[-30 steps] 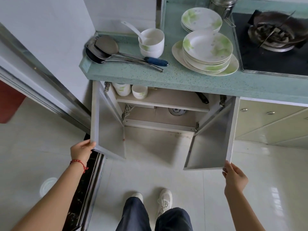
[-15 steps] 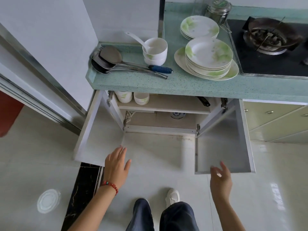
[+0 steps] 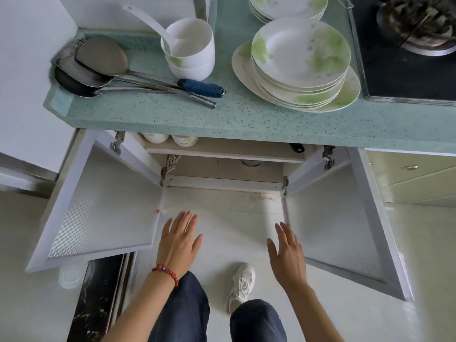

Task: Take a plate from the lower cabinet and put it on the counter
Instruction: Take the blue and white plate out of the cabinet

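Observation:
The lower cabinet [image 3: 222,166] stands with both doors swung wide, the left door [image 3: 103,206] and the right door [image 3: 338,218]. On its shelf I see only two small white cups [image 3: 170,138]; no plate shows inside, and most of the interior is hidden under the counter. My left hand [image 3: 179,239], with a red bead bracelet, and my right hand [image 3: 287,253] hover empty, fingers spread, between the doors. On the teal counter [image 3: 222,117] sits a stack of white-and-green plates [image 3: 299,62], with another stack [image 3: 287,6] behind it.
Stacked white bowls with a ladle [image 3: 188,49] and metal spatulas [image 3: 103,67] lie on the counter's left. A black gas stove [image 3: 407,45] is at the right. My legs and a white shoe [image 3: 243,282] are on the pale floor. A wall borders the left.
Both hands let go of the door edges and moved inward toward the cabinet opening. The doors swung fully wide, and my head moved closer and lower.

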